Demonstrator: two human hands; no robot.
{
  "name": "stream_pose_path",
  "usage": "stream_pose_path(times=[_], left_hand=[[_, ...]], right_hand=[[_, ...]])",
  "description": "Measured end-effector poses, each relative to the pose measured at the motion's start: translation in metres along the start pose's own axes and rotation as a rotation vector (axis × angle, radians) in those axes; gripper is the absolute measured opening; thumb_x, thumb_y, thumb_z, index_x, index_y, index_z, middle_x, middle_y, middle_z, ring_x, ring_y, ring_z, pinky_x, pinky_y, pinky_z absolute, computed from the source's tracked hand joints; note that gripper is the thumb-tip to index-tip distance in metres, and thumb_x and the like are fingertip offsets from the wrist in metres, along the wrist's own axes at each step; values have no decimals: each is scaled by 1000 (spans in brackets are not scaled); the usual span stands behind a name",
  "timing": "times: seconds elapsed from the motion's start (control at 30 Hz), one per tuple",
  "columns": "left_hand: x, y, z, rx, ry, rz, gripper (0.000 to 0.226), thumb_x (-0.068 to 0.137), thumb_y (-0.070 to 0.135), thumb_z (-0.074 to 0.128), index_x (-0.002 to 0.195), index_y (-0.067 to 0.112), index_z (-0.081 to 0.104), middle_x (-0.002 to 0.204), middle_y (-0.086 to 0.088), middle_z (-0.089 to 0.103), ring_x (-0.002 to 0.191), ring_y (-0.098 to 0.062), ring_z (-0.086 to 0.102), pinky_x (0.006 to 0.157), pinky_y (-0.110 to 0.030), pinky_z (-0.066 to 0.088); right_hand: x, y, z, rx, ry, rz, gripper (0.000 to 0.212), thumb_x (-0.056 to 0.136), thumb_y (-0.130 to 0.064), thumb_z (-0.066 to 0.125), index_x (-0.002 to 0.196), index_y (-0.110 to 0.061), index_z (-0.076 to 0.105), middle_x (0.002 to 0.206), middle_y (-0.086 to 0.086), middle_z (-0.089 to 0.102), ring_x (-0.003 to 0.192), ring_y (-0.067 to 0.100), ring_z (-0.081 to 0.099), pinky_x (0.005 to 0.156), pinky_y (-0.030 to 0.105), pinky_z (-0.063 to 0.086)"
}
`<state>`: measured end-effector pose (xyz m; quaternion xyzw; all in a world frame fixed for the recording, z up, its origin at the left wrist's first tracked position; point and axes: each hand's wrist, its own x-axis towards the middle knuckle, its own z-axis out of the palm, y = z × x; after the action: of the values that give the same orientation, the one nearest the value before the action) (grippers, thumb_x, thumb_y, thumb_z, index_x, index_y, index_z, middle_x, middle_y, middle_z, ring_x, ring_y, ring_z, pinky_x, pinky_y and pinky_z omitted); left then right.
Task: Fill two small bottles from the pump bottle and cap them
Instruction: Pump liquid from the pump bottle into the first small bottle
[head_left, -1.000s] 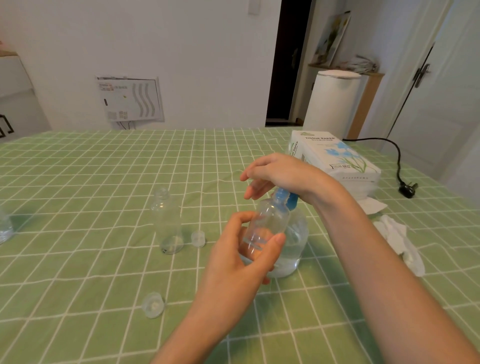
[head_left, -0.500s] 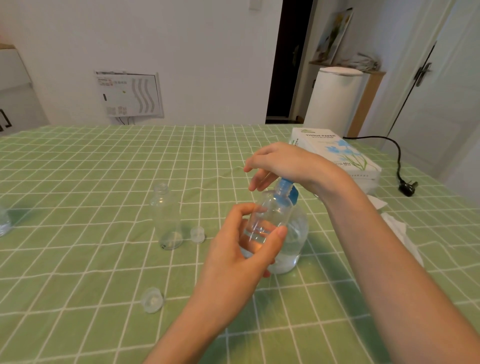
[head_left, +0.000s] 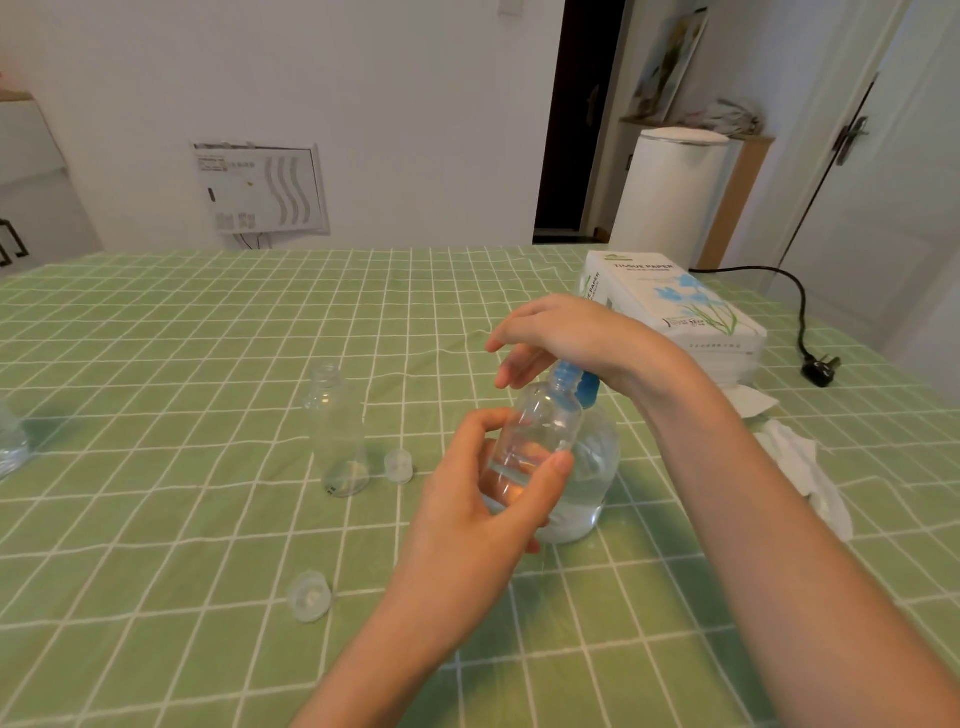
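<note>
You are partway through the first fill, as I judge it. Your left hand (head_left: 467, 499) curls thumb and fingers round a small clear bottle (head_left: 540, 431), tilted so its mouth meets the blue pump head (head_left: 576, 379); only a shallow pool shows in its base. Your right hand (head_left: 561, 338) lies over that pump head, palm down, fingers loose and gripping nothing. The pump bottle (head_left: 597, 467), rounded, transparent and partly full, stands just behind your left hand. The second small bottle (head_left: 337, 436) stands uncapped to the left of that hand; whether it holds liquid is unclear. Two round translucent caps lie loose, one cap (head_left: 398, 460) beside it, the other cap (head_left: 310, 596) nearer you. Both cappings are left to do.
</note>
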<state>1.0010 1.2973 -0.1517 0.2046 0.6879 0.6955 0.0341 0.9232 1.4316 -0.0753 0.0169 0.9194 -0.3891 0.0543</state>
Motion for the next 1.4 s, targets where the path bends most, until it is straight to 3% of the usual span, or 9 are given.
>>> stream_pose_path(times=[0.23,0.5,0.6,0.77,0.9,1.0,1.23,1.4], left_hand=[[1,7,-2,-11,-10,-6,37,66,48,62,99,32,56,69,17,66,55,0,59,46,-10,44],[1,9,-6,-29,-37,-48,46,60,52,63,101,31,57,81,9,67,60,-5,63,50,-16,49],[2,11,-10,-24,-51,-67,47,60,51,63,102,29,58,81,7,69,59,-6,63,50,-17,49],[2,12,-13,-12,-48,-70,42,61,48,63,99,31,59,77,8,68,51,-3,61,45,-13,46],[5,10,-7,-66,-37,-75,43,61,47,65,99,30,60,77,5,68,59,-8,62,49,-17,48],[6,9,-3,-100,-31,-74,42,61,47,65,99,29,60,81,1,68,57,-9,62,48,-18,48],[6,10,-4,-136,-49,-108,44,58,47,65,98,28,61,78,3,69,55,-8,62,47,-22,48],[7,9,-6,-133,-52,-119,32,69,47,75,94,33,62,83,-1,70,57,-8,62,50,-23,51]], right_hand=[[0,-6,-7,8,68,-3,24,92,-27,52,106,-13,64,84,6,75,106,31,64,99,45,46],[-2,-12,-11,-65,46,51,23,94,-21,46,109,-15,62,77,-1,71,107,28,64,98,43,47],[0,-14,-14,-85,41,76,28,96,-18,42,116,-12,61,75,-2,70,98,21,63,86,37,46],[3,-17,-17,-88,10,114,27,94,-30,44,112,-20,60,76,-7,73,105,19,62,90,41,46],[5,-20,-17,-58,-5,134,34,96,-44,37,100,-22,62,77,-4,75,100,19,66,97,45,46],[10,-21,-14,-94,-4,153,44,96,-51,32,105,-20,63,82,-2,75,103,21,65,98,44,44],[17,-19,-10,-129,-6,191,57,97,-55,24,107,-14,62,76,2,71,106,28,62,101,50,43],[18,-15,-8,-170,23,166,55,98,-50,29,105,-10,65,93,10,72,103,30,64,96,44,48]])
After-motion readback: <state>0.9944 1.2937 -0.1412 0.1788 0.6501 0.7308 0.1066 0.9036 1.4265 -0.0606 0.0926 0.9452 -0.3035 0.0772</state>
